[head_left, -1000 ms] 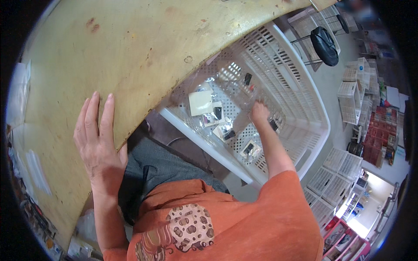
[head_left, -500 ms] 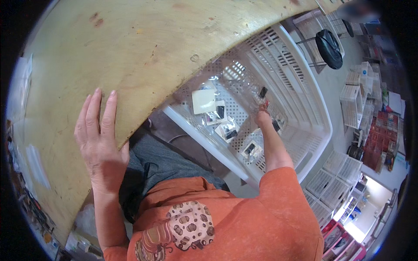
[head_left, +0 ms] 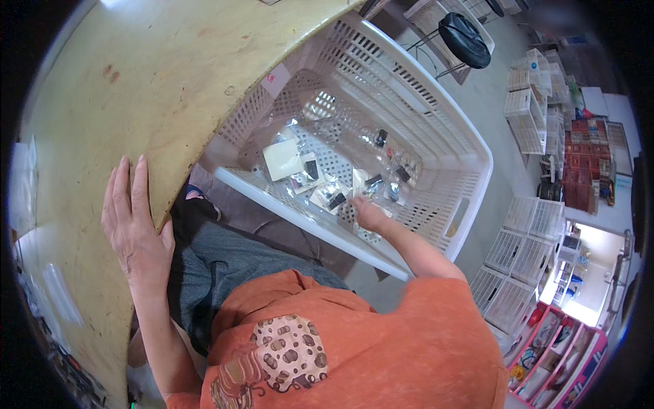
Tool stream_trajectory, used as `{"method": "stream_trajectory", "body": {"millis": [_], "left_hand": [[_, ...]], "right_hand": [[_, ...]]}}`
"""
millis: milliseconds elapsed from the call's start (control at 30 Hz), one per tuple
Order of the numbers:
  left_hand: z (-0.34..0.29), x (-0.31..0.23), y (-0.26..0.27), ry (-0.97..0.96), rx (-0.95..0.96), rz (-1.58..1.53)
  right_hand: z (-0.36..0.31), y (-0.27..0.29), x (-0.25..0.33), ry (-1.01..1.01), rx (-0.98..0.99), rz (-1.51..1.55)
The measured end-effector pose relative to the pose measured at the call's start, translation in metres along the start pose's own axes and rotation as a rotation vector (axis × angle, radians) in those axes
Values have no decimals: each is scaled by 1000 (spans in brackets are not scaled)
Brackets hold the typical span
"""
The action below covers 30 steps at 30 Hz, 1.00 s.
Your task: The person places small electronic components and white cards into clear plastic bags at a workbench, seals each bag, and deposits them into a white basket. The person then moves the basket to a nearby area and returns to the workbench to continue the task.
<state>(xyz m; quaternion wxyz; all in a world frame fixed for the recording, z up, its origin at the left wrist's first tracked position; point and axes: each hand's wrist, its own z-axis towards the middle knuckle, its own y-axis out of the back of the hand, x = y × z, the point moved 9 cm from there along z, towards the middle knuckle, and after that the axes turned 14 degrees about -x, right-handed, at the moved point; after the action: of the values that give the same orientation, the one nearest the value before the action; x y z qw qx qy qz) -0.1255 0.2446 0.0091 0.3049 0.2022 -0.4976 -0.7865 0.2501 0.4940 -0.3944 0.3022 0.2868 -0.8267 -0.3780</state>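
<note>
My left hand (head_left: 133, 228) lies flat on the yellowish worktable (head_left: 163, 109) near its edge, fingers stretched out, holding nothing. To the right, my right hand (head_left: 368, 213) reaches down into a large white plastic crate (head_left: 409, 65). Its fingers are pinched together at the lower edge of a clear plastic packet (head_left: 372, 181) with a white card and a black piece. Around it in the crate lie several similar packets (head_left: 335, 199). A cream square card (head_left: 283, 160) rests to their left. The packet's edge between the fingertips is small and partly hidden.
The tabletop's edge overhangs the crate's left side. A black-seated stool (head_left: 464, 41) stands beyond the crate. White crates (head_left: 521, 262) are stacked at the right, with red crates (head_left: 586, 163) farther off and a pink-framed rack (head_left: 558, 354) at lower right.
My right hand has drawn back toward me and left within the crate; a packet now shows by its fingertips. My left hand stays flat on the table. The whole view has shifted.
</note>
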Motion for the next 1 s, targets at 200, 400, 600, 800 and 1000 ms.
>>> {"method": "stream_trajectory", "body": {"millis": [200, 400, 600, 800, 1000], "left_hand": [[-6, -1, 6, -31, -30, 10], [-15, 3, 16, -66, -90, -92], [-56, -4, 24, -93, -148, -78], [-147, 19, 83, 38, -179, -237], [-210, 134, 136, 322, -350, -175]], "right_hand": [[-51, -44, -13, 54, 514, 150], [-45, 60, 48, 184, 333, 88], [-68, 280, 228, 531, -792, 341], [-134, 310, 404, 1168, -962, 192], [-112, 316, 453, 1166, -889, 114]]}}
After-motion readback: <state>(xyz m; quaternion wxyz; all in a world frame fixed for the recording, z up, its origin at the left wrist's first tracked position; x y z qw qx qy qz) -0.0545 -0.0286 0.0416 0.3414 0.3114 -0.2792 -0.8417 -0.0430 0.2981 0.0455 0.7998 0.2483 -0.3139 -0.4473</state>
